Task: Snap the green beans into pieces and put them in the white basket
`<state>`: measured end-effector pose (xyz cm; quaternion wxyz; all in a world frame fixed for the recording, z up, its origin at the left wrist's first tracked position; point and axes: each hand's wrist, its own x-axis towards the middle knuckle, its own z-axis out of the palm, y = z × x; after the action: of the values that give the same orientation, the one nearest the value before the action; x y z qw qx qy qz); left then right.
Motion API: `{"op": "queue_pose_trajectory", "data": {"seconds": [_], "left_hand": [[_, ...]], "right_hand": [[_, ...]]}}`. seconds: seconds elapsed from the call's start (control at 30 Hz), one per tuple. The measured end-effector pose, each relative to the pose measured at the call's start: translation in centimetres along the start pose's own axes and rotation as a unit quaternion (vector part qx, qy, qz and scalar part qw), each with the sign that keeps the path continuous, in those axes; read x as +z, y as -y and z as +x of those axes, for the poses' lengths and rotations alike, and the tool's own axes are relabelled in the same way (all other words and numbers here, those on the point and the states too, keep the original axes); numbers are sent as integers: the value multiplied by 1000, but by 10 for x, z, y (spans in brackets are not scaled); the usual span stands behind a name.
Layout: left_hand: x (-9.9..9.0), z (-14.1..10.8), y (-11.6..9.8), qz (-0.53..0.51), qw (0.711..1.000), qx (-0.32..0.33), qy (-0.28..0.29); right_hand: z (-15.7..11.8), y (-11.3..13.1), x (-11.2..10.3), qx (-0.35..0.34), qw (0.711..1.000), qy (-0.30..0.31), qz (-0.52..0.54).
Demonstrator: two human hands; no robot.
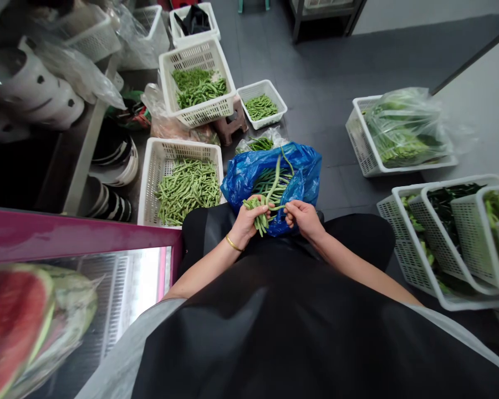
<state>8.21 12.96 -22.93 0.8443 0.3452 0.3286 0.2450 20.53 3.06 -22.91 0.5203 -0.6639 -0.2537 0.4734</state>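
While left hand [244, 223] grips bunch of green beans [258, 221], right hand [303, 218] pinches one bean [277, 208].

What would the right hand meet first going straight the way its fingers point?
Probably the bunch of green beans held in the left hand; the right hand points straight at it, though depth is hard to judge from above.

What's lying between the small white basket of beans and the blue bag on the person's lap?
In the head view, a clear plastic bag with some green beans in it lies between the small white basket and the blue plastic bag.
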Motion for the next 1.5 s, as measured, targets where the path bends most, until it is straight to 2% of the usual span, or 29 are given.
{"op": "queue_pose_trajectory", "data": {"seconds": [0.1,0.17,0.2,0.23,0.27,0.33,0.37,0.4,0.47,0.53,0.57,0.63,0.7,0.73,0.77,0.8,0.87,0.9,0.93,1.0,1.1,1.17,1.2,1.3,1.33,1.4,1.43,1.47,1.5], "left_hand": [[3,-2,6,0,1000,-11,25],[5,-5,7,10,999,-25,39],[5,-6,7,13,998,-32,43],[4,-7,5,13,998,-36,45],[4,-7,4,12,998,-39,46],[2,-7,-1,3,998,-44,46],[1,-7,-3,2,998,-48,49],[1,-6,-4,5,997,-54,54],[1,-5,-4,22,996,-61,65],[2,-4,-1,43,995,-68,63],[3,-3,0,50,994,-74,57],[4,-2,3,47,994,-94,36],[3,-1,3,33,993,-112,10],[3,0,2,26,993,-113,-4],[2,2,1,20,993,-112,-19],[1,4,0,15,993,-111,-33],[-2,7,-2,6,993,-108,-56],[-3,9,-3,4,993,-106,-60],[-4,11,-3,5,993,-105,-56],[-6,12,-3,18,994,-100,-26],[-8,12,-3,49,992,-109,33],[-8,10,-3,77,990,-107,42],[-8,10,-4,99,989,-103,40],[-7,10,-8,162,979,-108,53],[-7,10,-10,176,975,-115,66],[-5,10,-14,202,966,-128,97],[-4,10,-16,218,960,-133,114],[-3,9,-16,235,953,-140,134],[-2,8,-17,247,945,-148,153]], "right_hand": [[14,-3,-5,25,993,-63,93],[24,-1,-14,27,990,-116,82],[27,1,-19,34,992,-114,46],[28,4,-25,53,996,-76,-3],[27,8,-30,81,995,-4,-56],[21,16,-36,123,973,158,-118],[17,20,-36,125,963,207,-117],[13,23,-33,110,965,216,-103],[9,27,-24,49,982,158,-92],[12,27,-12,-20,982,91,-166],[15,25,-8,-56,968,66,-235],[22,19,-3,-117,913,31,-389],[28,14,-5,-127,859,8,-496],[30,11,-7,-107,850,6,-516],[30,10,-9,-76,858,20,-508],[29,9,-10,-40,878,51,-474],[23,7,-7,27,925,150,-347],[19,5,-4,53,938,207,-274],[16,3,0,72,941,256,-208],[10,0,10,93,937,312,-126],[10,2,14,120,915,354,-149],[13,12,7,91,888,357,-276],[14,20,2,51,875,323,-358],[15,44,-16,-124,812,132,-555],[14,49,-21,-169,782,107,-590],[16,54,-27,-218,729,157,-630],[17,54,-29,-226,715,196,-632],[19,52,-30,-229,718,216,-621],[20,49,-31,-230,736,214,-599]]}}
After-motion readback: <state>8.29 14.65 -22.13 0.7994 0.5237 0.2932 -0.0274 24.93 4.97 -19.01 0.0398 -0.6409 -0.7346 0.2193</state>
